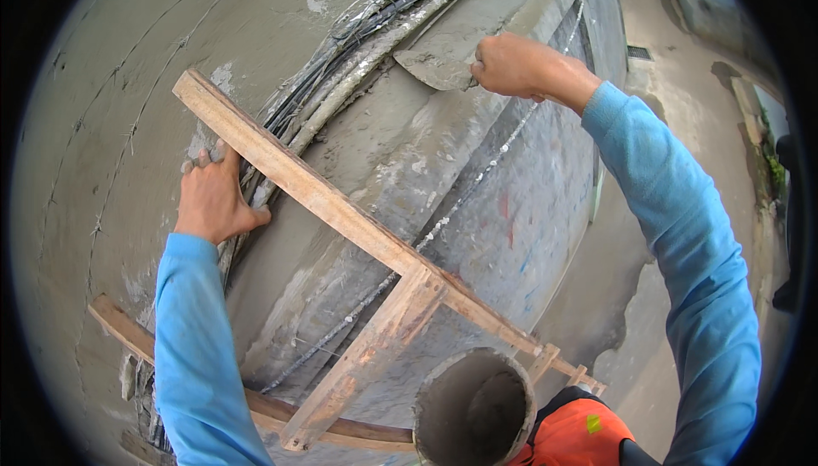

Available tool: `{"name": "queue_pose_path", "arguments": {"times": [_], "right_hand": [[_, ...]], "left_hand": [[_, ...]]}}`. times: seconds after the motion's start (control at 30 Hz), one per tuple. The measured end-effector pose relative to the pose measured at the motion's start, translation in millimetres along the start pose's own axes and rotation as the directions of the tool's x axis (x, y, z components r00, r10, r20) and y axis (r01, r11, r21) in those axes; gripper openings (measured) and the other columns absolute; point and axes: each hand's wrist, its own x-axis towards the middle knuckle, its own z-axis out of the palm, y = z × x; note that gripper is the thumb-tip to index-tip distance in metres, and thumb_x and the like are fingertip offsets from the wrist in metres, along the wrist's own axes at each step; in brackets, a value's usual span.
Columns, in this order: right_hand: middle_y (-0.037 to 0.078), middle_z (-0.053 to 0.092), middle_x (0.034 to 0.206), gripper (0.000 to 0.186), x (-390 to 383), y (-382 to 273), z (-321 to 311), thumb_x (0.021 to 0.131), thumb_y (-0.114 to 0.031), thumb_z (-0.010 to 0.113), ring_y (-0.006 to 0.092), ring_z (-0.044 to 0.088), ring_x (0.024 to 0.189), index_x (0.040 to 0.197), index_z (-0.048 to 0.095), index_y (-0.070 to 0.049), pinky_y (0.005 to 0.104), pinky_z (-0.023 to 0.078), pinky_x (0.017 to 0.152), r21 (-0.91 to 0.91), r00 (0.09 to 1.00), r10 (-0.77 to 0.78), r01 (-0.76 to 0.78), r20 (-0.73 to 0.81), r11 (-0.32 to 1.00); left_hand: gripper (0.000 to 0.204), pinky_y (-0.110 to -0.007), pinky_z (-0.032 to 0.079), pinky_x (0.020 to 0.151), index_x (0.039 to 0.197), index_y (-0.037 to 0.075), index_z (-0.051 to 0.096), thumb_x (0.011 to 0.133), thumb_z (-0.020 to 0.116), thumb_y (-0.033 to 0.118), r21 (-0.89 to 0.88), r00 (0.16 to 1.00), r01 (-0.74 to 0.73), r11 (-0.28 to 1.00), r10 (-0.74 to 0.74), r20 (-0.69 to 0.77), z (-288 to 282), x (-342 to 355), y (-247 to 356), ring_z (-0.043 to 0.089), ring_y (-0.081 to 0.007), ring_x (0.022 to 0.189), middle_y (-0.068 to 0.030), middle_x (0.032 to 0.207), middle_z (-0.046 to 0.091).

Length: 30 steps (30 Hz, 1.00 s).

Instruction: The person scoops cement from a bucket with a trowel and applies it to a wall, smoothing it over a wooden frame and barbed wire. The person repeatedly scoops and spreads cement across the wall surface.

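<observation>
Overhead, the right hand (515,66) is closed in a fist around the handle of a flat steel trowel coated in grey mortar (436,66), whose blade lies to the left of the fist, resting on the wet top edge of a grey cement-rendered wall (528,210). The left hand (213,202) lies well apart, to the near left, with fingers loosely curled and pressed against the long pale wooden batten (341,210) that runs diagonally from far left to near right across the wall's corner; it steadies the batten without fully enclosing it. Both forearms wear long light-blue sleeves (682,210). A second shorter wooden strut (366,364) joins the batten near its middle and slopes down to the near left, meeting a curved timber strip (256,406) at the bottom. Beside the left hand, a bundle of dark cables caked with mortar (341,66) runs along the seam between the wall and the broad grey plastered surface (111,125) on the left. A thin mortar-crusted string line (477,176) crosses the wall face. Near the bottom centre stands a round grey bucket (474,406), its inside smeared with cement; how much it contains cannot be told. An orange garment (579,432) shows beside it. To the far right lies a bare concrete pavement (682,57).
</observation>
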Motion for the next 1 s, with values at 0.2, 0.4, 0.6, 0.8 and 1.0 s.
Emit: {"name": "queue_pose_path", "arguments": {"times": [0.2,0.4,0.6,0.8,1.0], "right_hand": [[0.026,0.068,0.065,0.039,30,-19,6,0.095,-0.016,0.05,0.0388,0.069,0.055,0.076,0.07,0.012,0.0524,0.058,0.06,0.016,0.997,0.055,-0.056,0.062,0.998],[0.024,0.07,0.074,0.024,34,-68,9,0.087,-0.006,0.053,0.0359,0.069,0.06,0.084,0.071,0.009,0.0535,0.053,0.055,-0.029,0.991,-0.004,0.008,0.131,1.0],[0.026,0.067,0.067,0.031,1,-62,-3,0.091,-0.011,0.053,0.0366,0.067,0.056,0.076,0.069,0.011,0.055,0.054,0.054,-0.044,0.988,-0.068,0.074,0.142,0.996],[0.028,0.069,0.07,0.042,-13,-19,0,0.101,-0.021,0.053,0.0385,0.073,0.062,0.081,0.071,0.012,0.0527,0.061,0.059,-0.06,0.995,-0.079,0.075,-0.064,0.995],[0.028,0.071,0.073,0.036,17,-29,1,0.096,-0.015,0.052,0.0392,0.072,0.061,0.082,0.071,0.012,0.0532,0.059,0.059,0.027,0.999,0.026,-0.025,-0.028,0.999]], "left_hand": [[0.121,-0.061,0.046,0.12,0.153,-0.016,0.042,0.059,0.089,0.044,-0.053,1.0,0.019,0.998,-0.018,0.025,0,-1,-1,0.071,-0.0566,0.118,-0.0337,0.096,0.077],[0.117,-0.061,0.046,0.121,0.152,-0.013,0.045,0.058,0.089,0.041,-0.039,1.0,0.009,0.999,-0.009,-0.023,5,-1,-2,0.076,-0.0508,0.105,-0.0292,0.093,0.077],[0.111,-0.061,0.049,0.117,0.148,-0.01,0.051,0.058,0.089,0.042,-0.025,0.998,-0.023,0.999,0.021,-0.067,7,0,-3,0.076,-0.0528,0.103,-0.032,0.097,0.076],[0.108,-0.061,0.051,0.113,0.147,-0.009,0.052,0.058,0.089,0.042,-0.046,0.999,-0.007,0.999,0.005,-0.043,6,-1,-3,0.073,-0.0566,0.11,-0.0348,0.102,0.075],[0.11,-0.06,0.051,0.114,0.148,-0.009,0.05,0.059,0.09,0.042,-0.019,0.997,-0.012,1.0,0.011,-0.071,5,-2,-2,0.07,-0.0579,0.117,-0.034,0.101,0.076]]}}
